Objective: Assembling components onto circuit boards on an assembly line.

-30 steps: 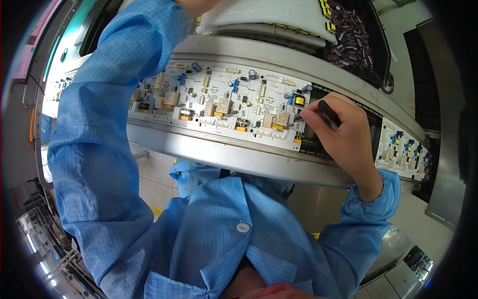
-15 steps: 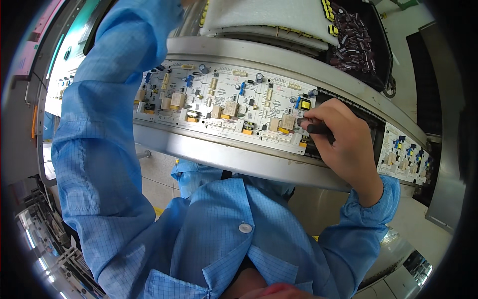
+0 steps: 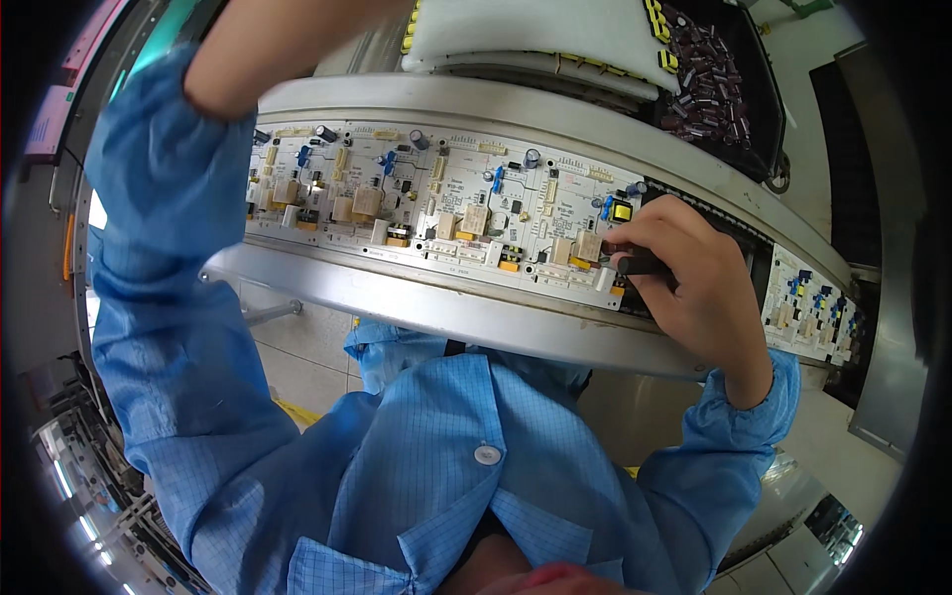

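Observation:
My right hand (image 3: 689,283) is over the right end of a white circuit board panel (image 3: 451,266). Its thumb and fingers are closed round a short black cylindrical part (image 3: 643,265), whose exact kind I cannot tell. Close to the fingertips, the board carries a yellow-and-black transformer (image 3: 622,211) and a beige block-shaped component (image 3: 587,245). Blue parts, grey capacitors (image 3: 532,158) and pale connectors stand along the panel. My left forearm (image 3: 283,50) reaches up across the left side, and the hand itself lies beyond the upper edge, out of sight.
The panel lies on a conveyor with metal rails (image 3: 416,302). Behind it are a white foam sheet (image 3: 526,35) with yellow-and-black transformers at its edges and a black bin (image 3: 759,89) of brown capacitors (image 3: 706,89). Another populated board (image 3: 808,302) is at the right.
The panel has shifted slightly right along the conveyor. My left arm has swung left, its hand leaving the top of the view. My right hand has moved slightly, still holding the black part.

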The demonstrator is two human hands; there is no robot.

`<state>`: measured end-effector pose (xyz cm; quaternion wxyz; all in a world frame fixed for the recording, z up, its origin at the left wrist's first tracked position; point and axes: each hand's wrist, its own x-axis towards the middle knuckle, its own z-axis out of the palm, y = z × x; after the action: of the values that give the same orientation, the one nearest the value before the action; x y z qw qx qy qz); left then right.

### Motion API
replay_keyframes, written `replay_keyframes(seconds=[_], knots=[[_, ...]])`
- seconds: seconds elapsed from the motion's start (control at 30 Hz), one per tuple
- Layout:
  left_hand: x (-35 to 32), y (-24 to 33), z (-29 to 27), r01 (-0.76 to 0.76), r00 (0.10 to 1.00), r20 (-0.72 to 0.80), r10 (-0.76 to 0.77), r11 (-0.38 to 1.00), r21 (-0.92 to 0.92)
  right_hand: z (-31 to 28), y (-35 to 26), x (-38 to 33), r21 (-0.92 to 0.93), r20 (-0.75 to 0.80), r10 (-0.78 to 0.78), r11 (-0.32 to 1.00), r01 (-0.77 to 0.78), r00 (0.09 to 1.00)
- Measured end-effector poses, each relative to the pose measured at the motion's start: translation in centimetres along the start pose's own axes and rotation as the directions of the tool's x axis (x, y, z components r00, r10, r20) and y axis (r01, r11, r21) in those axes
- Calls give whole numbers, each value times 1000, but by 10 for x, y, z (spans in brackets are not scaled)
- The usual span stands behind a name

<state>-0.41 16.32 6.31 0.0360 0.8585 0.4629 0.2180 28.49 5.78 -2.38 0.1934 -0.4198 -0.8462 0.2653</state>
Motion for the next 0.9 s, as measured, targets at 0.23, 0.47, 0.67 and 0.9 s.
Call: replay_keyframes(seconds=[0.23, 0.47, 0.67, 0.9], knots=[[-46, 21, 41, 76, 963, 268, 9, 950, -303, -2, 2, 1, 35, 13, 14, 999, -14, 1000], [-68, 27, 59, -216, 957, 180, 229, 972, -92, -16, -5, 8, 1, -40, 91, 996, -91, 995], [-70, 44, 59, -324, 931, 191, 311, 945, 42, -38, 55, 41, -195, -388, 112, 960, -200, 915], [-65, 43, 73, -346, 915, 207, 346, 937, -39, -45, 127, 75, -548, -234, 276, 755, -361, 932]])
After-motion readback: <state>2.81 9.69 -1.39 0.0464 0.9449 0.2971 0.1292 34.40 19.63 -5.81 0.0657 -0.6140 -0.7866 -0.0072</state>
